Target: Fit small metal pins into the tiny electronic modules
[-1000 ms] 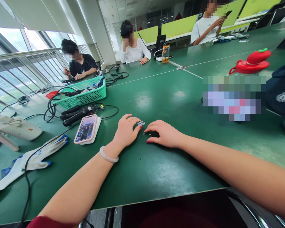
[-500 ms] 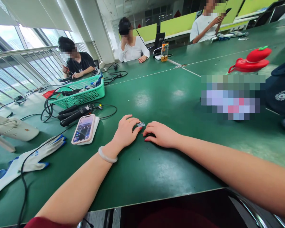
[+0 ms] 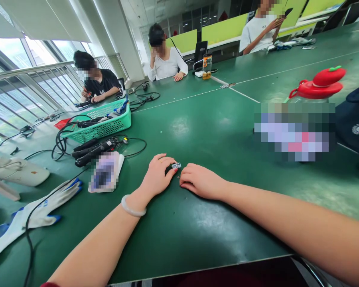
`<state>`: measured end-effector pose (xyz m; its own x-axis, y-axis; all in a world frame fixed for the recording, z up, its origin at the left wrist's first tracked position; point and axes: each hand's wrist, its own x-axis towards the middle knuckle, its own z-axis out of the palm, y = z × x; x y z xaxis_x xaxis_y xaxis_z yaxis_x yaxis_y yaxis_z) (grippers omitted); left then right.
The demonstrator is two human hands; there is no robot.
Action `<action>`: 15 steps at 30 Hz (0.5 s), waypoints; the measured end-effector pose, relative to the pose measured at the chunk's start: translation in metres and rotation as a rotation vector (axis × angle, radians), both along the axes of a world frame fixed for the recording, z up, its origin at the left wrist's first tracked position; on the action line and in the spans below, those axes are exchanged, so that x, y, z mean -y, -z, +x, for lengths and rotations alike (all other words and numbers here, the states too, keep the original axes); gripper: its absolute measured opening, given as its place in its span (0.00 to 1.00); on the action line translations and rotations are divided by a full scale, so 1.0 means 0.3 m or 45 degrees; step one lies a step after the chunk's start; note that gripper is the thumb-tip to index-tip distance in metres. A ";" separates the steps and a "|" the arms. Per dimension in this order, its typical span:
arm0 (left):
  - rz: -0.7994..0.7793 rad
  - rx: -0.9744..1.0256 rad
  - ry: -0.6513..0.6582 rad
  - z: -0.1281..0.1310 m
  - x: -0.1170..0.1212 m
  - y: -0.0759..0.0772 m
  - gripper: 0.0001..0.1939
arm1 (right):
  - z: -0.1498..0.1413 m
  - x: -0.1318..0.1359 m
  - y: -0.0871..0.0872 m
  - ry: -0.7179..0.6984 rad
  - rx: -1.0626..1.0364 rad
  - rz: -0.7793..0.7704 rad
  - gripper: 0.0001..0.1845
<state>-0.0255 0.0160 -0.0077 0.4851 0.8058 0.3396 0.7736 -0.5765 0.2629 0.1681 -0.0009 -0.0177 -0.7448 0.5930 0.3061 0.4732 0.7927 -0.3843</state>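
Note:
My left hand (image 3: 156,174), with a pale bangle (image 3: 133,206) on its wrist, rests over the green table (image 3: 197,231). Between its thumb and fingers it pinches a small, flat, shiny piece with a light and dark pattern (image 3: 176,166); its exact kind is too small to make out. Just to the right, my right hand (image 3: 201,181) lies on its side, thumb and fingertips pressed together close to that piece. A tiny speck (image 3: 178,177) shows between the two hands. Whatever the right fingertips hold, if anything, is hidden.
Left of my hands lie a blurred-out phone (image 3: 103,175), black handheld devices (image 3: 92,150) with cables, and a white-and-blue glove (image 3: 44,207). Behind stands a green basket (image 3: 107,126). A red-lidded bottle (image 3: 320,88) and dark cap (image 3: 354,115) are at right. Three people sit across.
My right thumb and fingers have come together; before, the thumb stood apart from them. The left hand keeps its pinch on the small piece. The whole view has tilted slightly upward.

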 end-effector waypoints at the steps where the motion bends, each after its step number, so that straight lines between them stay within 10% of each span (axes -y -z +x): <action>1: -0.002 0.004 -0.001 -0.001 -0.001 0.000 0.10 | 0.001 0.000 0.000 0.007 0.005 0.003 0.09; 15: -0.114 0.030 -0.006 0.001 -0.003 -0.005 0.11 | 0.027 -0.018 -0.001 0.154 0.061 -0.006 0.09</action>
<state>-0.0253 0.0169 -0.0063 0.4738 0.8357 0.2777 0.7692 -0.5463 0.3314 0.1764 0.0045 -0.0175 -0.6816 0.6804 0.2692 0.5829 0.7273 -0.3624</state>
